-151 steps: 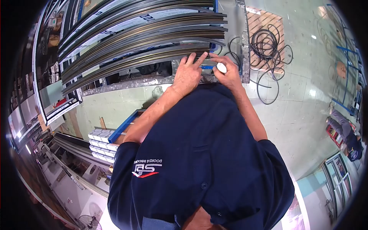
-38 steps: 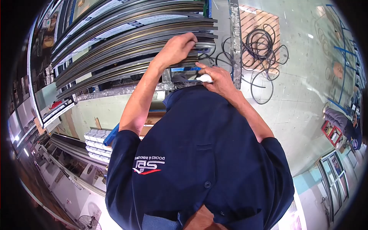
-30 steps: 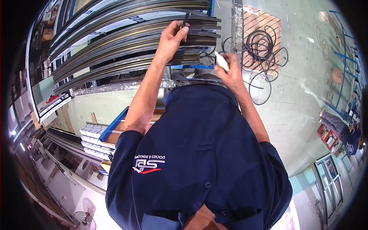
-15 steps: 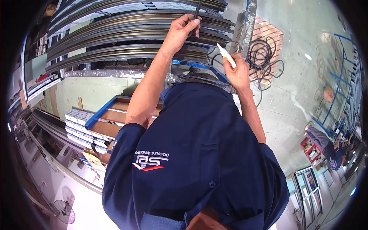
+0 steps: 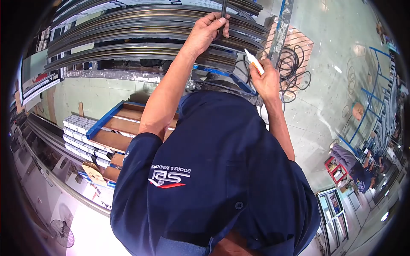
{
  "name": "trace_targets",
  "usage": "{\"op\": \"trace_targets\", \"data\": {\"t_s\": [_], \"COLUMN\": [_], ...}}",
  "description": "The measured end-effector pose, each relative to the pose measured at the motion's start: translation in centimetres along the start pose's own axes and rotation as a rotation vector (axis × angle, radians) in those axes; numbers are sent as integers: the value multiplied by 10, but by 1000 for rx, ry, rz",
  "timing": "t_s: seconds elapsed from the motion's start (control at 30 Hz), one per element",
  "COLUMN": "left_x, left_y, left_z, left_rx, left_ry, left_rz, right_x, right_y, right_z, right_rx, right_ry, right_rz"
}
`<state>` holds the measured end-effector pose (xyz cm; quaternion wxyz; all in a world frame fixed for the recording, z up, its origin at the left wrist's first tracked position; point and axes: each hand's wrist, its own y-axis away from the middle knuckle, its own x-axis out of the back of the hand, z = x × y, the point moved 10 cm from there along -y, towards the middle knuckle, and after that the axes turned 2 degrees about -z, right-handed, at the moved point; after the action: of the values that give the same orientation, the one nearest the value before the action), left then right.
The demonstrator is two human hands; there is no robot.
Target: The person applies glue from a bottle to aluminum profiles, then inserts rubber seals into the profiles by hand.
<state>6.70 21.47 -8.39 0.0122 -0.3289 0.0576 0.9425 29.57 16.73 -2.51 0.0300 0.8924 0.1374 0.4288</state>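
My left hand [image 5: 206, 34] is closed around a thin black strip [image 5: 224, 8], which sticks up past my thumb and runs out of the top of the view. Beneath this hand lie long dark metal profiles [image 5: 128, 30] in rows. My right hand [image 5: 268, 81] grips a small white glue bottle [image 5: 255, 63] with a pointed nozzle and an orange patch on its side. The nozzle points up and left, toward the profile ends, apart from the strip. My right fingers partly cover the bottle.
A scuffed metal rack beam [image 5: 124, 75] runs along the near side of the profiles. Black cable [image 5: 292, 64] lies coiled on a slatted wooden board at right. A blue-edged shelf [image 5: 109, 121] stands at left. Another person [image 5: 356, 168] is far right, beside a red crate [image 5: 335, 171].
The view has shifted slightly, moving the surroundings in the frame. My left hand, with the strip, appears a little farther right. Both hands keep their grips.
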Motion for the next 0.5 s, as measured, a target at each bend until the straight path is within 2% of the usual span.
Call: {"op": "trace_targets", "data": {"t_s": [0.5], "left_x": [0], "left_y": [0], "left_z": [-2], "left_rx": [18], "left_ry": [25], "left_rz": [-15], "right_x": [9], "right_y": [2], "right_z": [9], "right_rx": [-22], "right_ry": [46], "right_rz": [10]}}
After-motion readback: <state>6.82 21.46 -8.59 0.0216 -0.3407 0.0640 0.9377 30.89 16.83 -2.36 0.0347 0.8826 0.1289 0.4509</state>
